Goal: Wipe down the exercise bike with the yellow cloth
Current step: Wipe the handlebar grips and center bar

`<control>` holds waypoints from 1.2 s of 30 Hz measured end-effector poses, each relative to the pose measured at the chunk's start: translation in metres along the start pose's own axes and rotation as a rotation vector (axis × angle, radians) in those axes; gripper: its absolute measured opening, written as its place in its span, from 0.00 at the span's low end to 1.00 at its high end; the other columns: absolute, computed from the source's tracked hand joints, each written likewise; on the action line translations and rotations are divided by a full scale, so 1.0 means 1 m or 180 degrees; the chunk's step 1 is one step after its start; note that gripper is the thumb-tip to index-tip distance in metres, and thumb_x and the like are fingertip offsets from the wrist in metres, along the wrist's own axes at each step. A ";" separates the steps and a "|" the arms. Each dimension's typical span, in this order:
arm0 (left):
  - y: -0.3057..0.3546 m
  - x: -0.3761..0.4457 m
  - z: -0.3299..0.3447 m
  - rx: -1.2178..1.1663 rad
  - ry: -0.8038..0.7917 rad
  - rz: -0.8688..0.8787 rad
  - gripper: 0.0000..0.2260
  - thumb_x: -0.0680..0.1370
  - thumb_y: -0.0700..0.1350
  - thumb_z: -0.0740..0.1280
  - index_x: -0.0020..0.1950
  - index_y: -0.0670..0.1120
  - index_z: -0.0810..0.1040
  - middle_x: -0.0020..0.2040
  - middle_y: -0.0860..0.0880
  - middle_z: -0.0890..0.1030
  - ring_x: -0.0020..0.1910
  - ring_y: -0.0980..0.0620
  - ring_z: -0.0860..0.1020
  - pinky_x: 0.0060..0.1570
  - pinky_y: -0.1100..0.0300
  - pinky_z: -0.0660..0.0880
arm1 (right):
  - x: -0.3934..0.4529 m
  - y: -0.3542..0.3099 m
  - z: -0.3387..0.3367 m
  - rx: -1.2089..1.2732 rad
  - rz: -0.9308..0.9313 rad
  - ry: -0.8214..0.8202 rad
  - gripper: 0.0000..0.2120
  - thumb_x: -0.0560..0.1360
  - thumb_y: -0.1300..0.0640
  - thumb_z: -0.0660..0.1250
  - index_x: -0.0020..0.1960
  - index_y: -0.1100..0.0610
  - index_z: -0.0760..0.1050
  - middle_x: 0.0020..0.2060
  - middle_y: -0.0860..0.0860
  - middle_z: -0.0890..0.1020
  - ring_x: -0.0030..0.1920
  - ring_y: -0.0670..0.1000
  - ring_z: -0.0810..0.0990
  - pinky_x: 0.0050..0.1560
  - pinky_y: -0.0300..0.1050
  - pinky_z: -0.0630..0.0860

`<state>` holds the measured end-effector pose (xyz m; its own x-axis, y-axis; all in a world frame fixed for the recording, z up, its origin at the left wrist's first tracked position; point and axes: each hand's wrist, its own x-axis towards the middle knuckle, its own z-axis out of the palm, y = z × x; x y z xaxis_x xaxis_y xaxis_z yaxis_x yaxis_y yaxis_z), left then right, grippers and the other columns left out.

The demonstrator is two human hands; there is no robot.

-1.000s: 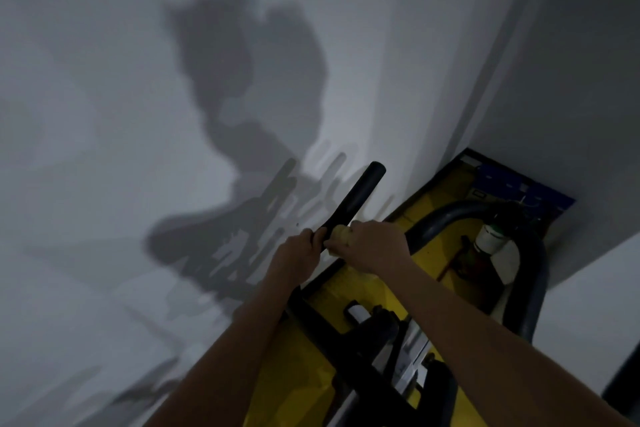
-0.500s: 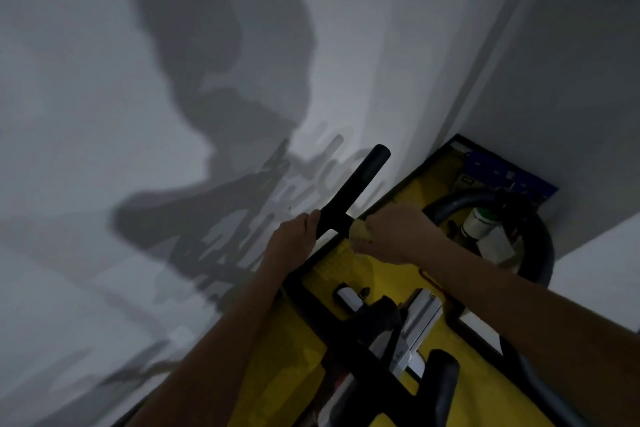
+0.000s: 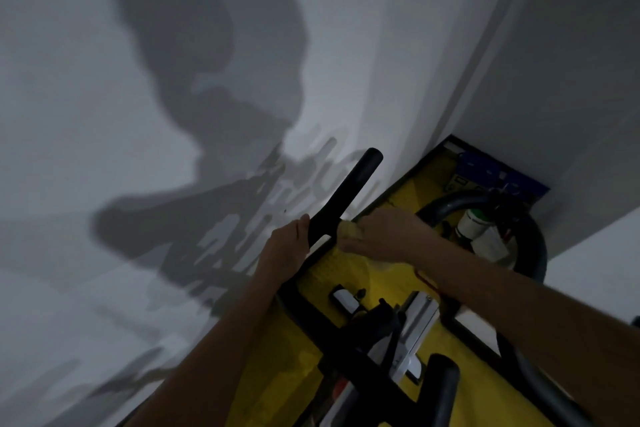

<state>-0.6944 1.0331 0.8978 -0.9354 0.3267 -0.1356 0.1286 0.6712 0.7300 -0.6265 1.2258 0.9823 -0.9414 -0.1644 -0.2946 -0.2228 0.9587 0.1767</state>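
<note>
Cloth: one yellow cloth [image 3: 347,230], bunched against the handlebar's right side.
Right hand: one right hand [image 3: 382,236], clenched around the cloth.
Left hand: one left hand [image 3: 289,248], wrapped around the bar below its tip.
Handlebars: two black bars seen, one handlebar [image 3: 346,196] grasped, a second bar [image 3: 441,388] untouched.
Floor: one yellow mat [image 3: 391,282] under the bike.
Bottle: one white bottle [image 3: 469,224] inside a dark hose [image 3: 533,246] loop.

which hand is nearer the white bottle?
Right. The right hand holds the cloth at the handlebar, on the side toward the white bottle; the left hand grips the bar's far side.
</note>
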 end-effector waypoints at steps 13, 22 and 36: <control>0.006 0.010 0.009 0.0653 0.0037 0.0392 0.24 0.85 0.59 0.47 0.52 0.43 0.76 0.41 0.47 0.80 0.40 0.47 0.79 0.42 0.52 0.75 | -0.047 0.124 -0.017 -0.0376 -0.0171 0.0601 0.44 0.77 0.35 0.26 0.55 0.52 0.79 0.34 0.49 0.78 0.31 0.51 0.74 0.30 0.43 0.66; 0.001 0.013 0.014 0.0934 0.0202 0.0682 0.19 0.84 0.61 0.52 0.45 0.47 0.68 0.30 0.52 0.73 0.27 0.54 0.71 0.30 0.57 0.66 | -0.013 0.032 -0.009 -0.0952 0.0148 0.0367 0.19 0.83 0.52 0.52 0.37 0.54 0.73 0.29 0.46 0.69 0.28 0.47 0.69 0.29 0.38 0.62; 0.002 0.004 0.010 0.0935 0.0265 0.0568 0.18 0.84 0.61 0.52 0.46 0.48 0.68 0.32 0.53 0.72 0.32 0.48 0.74 0.35 0.55 0.69 | -0.026 0.012 0.022 -0.0048 0.0292 0.1614 0.23 0.82 0.40 0.53 0.41 0.53 0.76 0.23 0.46 0.68 0.23 0.49 0.70 0.26 0.41 0.66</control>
<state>-0.6943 1.0425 0.8917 -0.9117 0.4087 0.0407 0.3704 0.7751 0.5118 -0.5991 1.2469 0.9713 -0.9609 -0.1753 0.2144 -0.1337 0.9716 0.1951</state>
